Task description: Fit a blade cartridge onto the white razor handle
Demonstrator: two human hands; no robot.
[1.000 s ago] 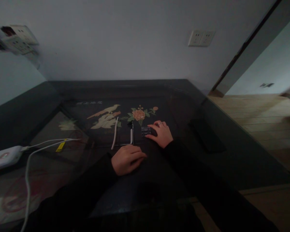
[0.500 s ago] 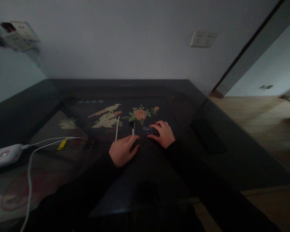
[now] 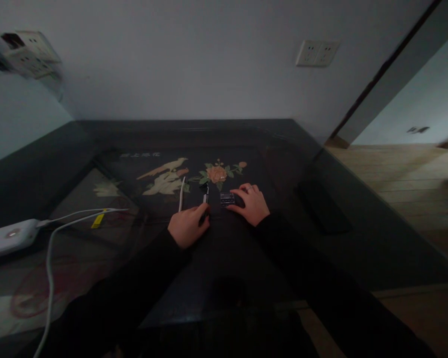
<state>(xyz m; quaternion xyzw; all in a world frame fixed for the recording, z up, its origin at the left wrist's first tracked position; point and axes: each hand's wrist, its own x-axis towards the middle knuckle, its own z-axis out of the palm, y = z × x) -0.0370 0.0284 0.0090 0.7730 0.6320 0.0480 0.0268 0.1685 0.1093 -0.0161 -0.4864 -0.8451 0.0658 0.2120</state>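
My left hand (image 3: 188, 224) is closed in a pinch on a slim light-coloured stick (image 3: 205, 198) with a dark far end; its exact kind is unclear. From behind the same hand a white cable (image 3: 181, 193) runs forward over the table, and the hand hides where it leads. My right hand (image 3: 253, 204) curves its thumb and fingers around a small dark rectangular block (image 3: 227, 199) with light rows on top, too dim to name. A ring shows on one finger. A gap separates the stick from the block.
The dark glossy tabletop (image 3: 224, 258) carries a bird-and-flower picture (image 3: 216, 174). A white power strip (image 3: 13, 238) with a white cord (image 3: 50, 278) and yellow tag (image 3: 97, 220) lies left. A flat black object (image 3: 323, 208) rests right. Wall sockets (image 3: 317, 53) are behind.
My left thumb has drawn in toward the fingers around the stick. My right hand stays nearly in place around the block. The view has shifted slightly.
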